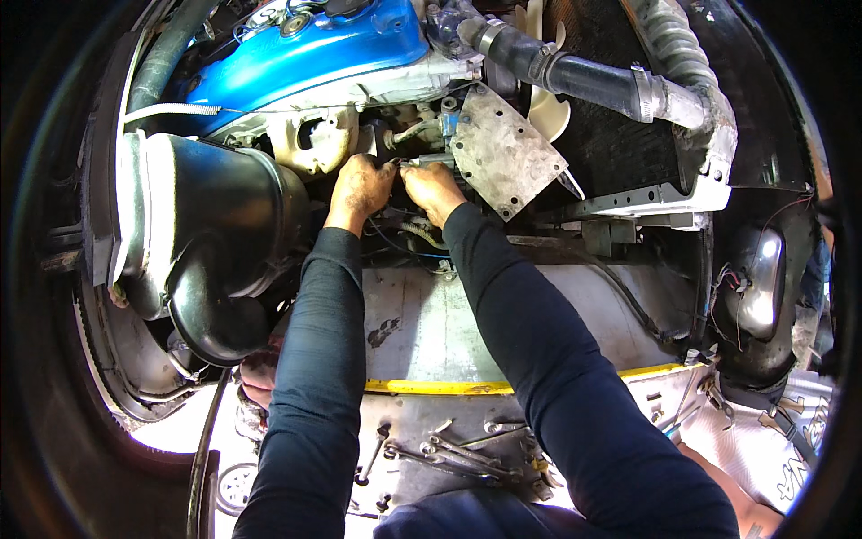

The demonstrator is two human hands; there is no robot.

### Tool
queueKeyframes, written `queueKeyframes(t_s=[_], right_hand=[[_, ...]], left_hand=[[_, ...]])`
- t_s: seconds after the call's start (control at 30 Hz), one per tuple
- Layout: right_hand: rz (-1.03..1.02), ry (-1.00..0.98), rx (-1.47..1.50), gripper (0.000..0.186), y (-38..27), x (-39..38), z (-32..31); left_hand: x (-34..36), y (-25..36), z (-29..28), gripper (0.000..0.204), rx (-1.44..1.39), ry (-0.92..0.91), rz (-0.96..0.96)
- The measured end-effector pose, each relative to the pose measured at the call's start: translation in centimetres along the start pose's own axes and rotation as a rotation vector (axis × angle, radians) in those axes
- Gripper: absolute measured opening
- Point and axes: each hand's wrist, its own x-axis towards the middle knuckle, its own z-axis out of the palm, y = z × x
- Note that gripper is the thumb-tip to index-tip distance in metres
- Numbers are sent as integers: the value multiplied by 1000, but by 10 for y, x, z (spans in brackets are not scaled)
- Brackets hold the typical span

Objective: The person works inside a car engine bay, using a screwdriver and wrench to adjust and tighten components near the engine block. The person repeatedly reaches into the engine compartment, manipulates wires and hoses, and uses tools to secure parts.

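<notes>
Deep in an engine bay, my two hands meet beside the engine block, fingertips almost touching. My left hand (363,190) is closed, and its fingers curl over something too small to make out. Closed as well, my right hand (434,189) has its fingers against a small silver cylindrical part (433,159). Just right of it stands a grey metal plate (505,157) with bolt holes along its edges. A pale cast manifold (314,142) sits above my left hand, under the blue valve cover (314,52). Thin wires and a ribbed hose run below my wrists.
A large black air filter housing (211,198) fills the left side. A thick black hose (584,76) crosses the upper right, near the fan blades (548,115). Below a yellow edge (440,387) lie several wrenches (462,456). Another person's arm (732,485) shows at lower right.
</notes>
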Motion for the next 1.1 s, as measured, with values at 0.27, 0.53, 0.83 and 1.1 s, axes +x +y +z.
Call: queueKeyframes(t_s=[0.27,0.53,0.83,1.1], right_hand=[[208,129,121,35,-32,-16,-34],[33,257,360,33,-16,-12,-19],[-111,27,604,34,-9,1,-19],[381,-219,180,51,-18,-11,-17]], left_hand=[[-36,5,6,38,-213,-179,-195],[-40,15,13,36,183,-184,33],[-35,23,17,37,62,132,21],[-14,12,8,45,98,42,-45]])
